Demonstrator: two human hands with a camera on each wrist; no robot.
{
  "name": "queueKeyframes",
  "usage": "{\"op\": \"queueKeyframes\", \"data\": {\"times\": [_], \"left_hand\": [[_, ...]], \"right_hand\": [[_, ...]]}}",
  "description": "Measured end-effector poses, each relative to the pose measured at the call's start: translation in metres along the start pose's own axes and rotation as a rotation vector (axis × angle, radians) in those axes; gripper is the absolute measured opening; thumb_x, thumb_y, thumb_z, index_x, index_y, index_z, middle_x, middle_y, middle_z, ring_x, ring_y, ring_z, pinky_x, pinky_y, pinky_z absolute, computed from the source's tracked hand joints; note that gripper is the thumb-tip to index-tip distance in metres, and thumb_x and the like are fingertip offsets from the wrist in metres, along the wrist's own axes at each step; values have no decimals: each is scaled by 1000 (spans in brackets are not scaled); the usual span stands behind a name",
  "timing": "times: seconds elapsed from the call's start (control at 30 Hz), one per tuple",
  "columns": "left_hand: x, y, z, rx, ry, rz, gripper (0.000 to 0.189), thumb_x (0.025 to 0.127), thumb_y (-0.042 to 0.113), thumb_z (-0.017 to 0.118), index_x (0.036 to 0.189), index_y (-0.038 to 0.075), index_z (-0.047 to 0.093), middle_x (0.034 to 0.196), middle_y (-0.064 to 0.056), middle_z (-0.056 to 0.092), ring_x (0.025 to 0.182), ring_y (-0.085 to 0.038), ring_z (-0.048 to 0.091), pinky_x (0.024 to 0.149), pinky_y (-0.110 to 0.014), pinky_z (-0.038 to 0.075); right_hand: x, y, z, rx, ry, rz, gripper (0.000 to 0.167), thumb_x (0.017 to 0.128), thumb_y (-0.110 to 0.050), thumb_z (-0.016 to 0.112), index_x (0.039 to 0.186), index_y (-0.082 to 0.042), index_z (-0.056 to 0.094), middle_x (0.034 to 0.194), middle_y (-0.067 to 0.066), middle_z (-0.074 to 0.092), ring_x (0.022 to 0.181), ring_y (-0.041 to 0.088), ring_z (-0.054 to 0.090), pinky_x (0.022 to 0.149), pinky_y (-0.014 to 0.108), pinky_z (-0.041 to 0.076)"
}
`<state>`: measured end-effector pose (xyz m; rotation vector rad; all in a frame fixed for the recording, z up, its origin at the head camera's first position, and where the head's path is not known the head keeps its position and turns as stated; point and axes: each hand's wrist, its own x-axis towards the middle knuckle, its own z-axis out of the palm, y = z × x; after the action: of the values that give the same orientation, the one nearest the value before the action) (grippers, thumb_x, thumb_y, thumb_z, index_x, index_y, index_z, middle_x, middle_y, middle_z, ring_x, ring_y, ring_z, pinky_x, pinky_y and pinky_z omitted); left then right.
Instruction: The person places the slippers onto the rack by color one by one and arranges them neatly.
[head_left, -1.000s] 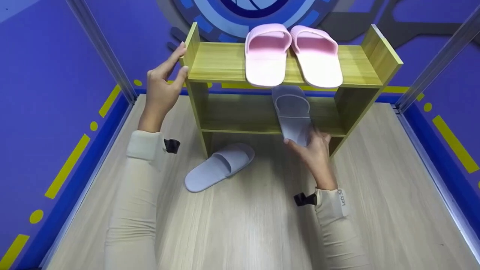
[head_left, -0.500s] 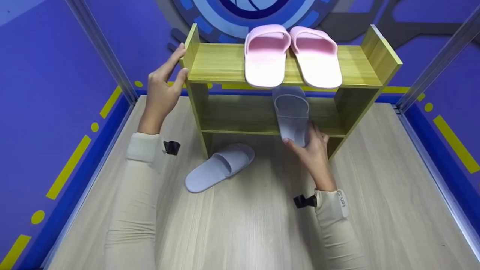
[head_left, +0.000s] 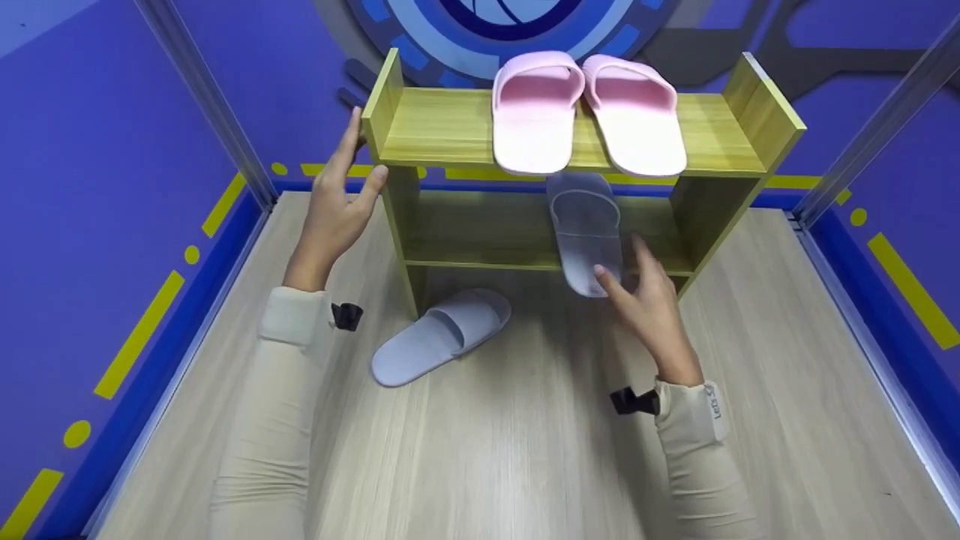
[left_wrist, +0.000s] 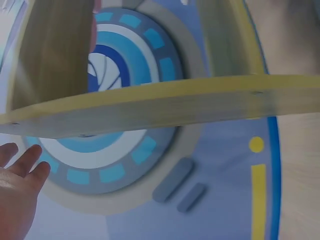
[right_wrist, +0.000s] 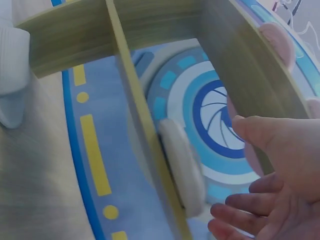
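A grey slipper (head_left: 585, 240) lies on the middle shelf (head_left: 480, 225) of a wooden shoe rack, its heel end jutting past the front edge. Beside that heel is my right hand (head_left: 649, 307), fingers spread; the right wrist view shows a gap between hand and slipper. My left hand (head_left: 337, 217) is at the rack's left side panel (head_left: 381, 105), fingers extended. The left wrist view has its fingers (left_wrist: 30, 162) just off the panel. The matching grey slipper (head_left: 420, 349) lies slantwise on the floor, its toe by the rack's lower left.
Two pink slippers (head_left: 534, 127) stand side by side on the top shelf (head_left: 439, 124), toes to the back. Blue patterned walls (head_left: 97, 187) with metal corner posts enclose the pale wood floor (head_left: 480, 450) on the left, back and right.
My right hand has let go of the grey slipper on the middle shelf and drawn off to the right. The left hand has slid down and slightly away from the side panel.
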<state>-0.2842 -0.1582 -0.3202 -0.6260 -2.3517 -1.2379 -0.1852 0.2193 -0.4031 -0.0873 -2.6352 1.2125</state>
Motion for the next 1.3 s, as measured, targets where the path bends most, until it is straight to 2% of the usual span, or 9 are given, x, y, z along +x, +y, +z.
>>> {"op": "queueKeyframes", "data": {"times": [0.23, 0.37, 0.47, 0.57, 0.63, 0.8, 0.93, 1.13, 1.3], "left_hand": [[-28, -26, 8, -4, -76, -38, 67, 97, 35, 56, 153, 22, 23, 162, 6, 12, 149, -17, 15, 120, -48, 17], [-47, -45, 15, 6, -117, -70, 68, 95, 34, 59, 152, 19, 27, 162, 2, 17, 149, -21, 16, 119, -51, 17], [-64, -59, 21, 19, -144, -104, 67, 94, 32, 61, 151, 14, 30, 160, -6, 22, 148, -25, 19, 119, -52, 18], [-81, -72, 27, 38, -173, -134, 67, 93, 29, 62, 150, 9, 32, 158, -12, 26, 147, -29, 22, 118, -52, 18], [-91, -79, 31, 50, -194, -156, 68, 92, 29, 64, 149, 7, 34, 158, -13, 27, 146, -31, 23, 118, -52, 19], [-111, -90, 40, 64, -267, -213, 72, 90, 31, 67, 150, 9, 33, 158, -14, 26, 146, -33, 21, 117, -55, 20], [-125, -95, 47, 83, -321, -253, 76, 89, 36, 68, 151, 11, 31, 158, -15, 24, 146, -35, 21, 116, -57, 21], [-142, -102, 58, 102, -407, -304, 83, 86, 42, 68, 151, 8, 30, 157, -17, 26, 145, -37, 23, 115, -57, 25], [-151, -106, 67, 86, -482, -317, 85, 84, 43, 70, 150, 5, 31, 155, -18, 28, 144, -38, 24, 115, -55, 25]], "right_hand": [[1, 2, -27, 76, 74, -115, 70, 94, -31, 61, 150, -3, 29, 141, 26, 47, 121, 40, 54, 102, 52, 42], [1, 1, -43, 56, 126, -194, 65, 94, -29, 62, 149, -7, 35, 142, 21, 49, 121, 37, 54, 101, 51, 43], [0, 1, -55, 24, 168, -249, 60, 94, -28, 62, 148, -12, 39, 144, 15, 49, 119, 33, 56, 102, 31, 45], [0, 0, -66, 30, 229, -311, 56, 93, -20, 64, 145, -14, 44, 139, 12, 55, 110, 29, 60, 96, 11, 41], [1, 0, -74, 36, 276, -357, 53, 92, -16, 65, 142, -14, 48, 134, 14, 59, 107, 16, 61, 93, 6, 39], [4, -3, -95, 37, 361, -415, 49, 90, -11, 66, 138, -13, 54, 128, 14, 63, 106, -9, 55, 96, 10, 42], [8, -8, -109, 58, 423, -422, 46, 89, -6, 66, 134, -12, 58, 127, 12, 64, 107, -3, 58, 95, 14, 46], [12, -20, -128, 117, 581, -390, 31, 90, -8, 65, 121, -8, 67, 113, 11, 71, 96, -3, 63, 90, 14, 49], [13, -33, -142, 59, 632, -346, 28, 92, -14, 63, 119, -8, 68, 112, 11, 71, 94, -9, 60, 91, 13, 48]]}}
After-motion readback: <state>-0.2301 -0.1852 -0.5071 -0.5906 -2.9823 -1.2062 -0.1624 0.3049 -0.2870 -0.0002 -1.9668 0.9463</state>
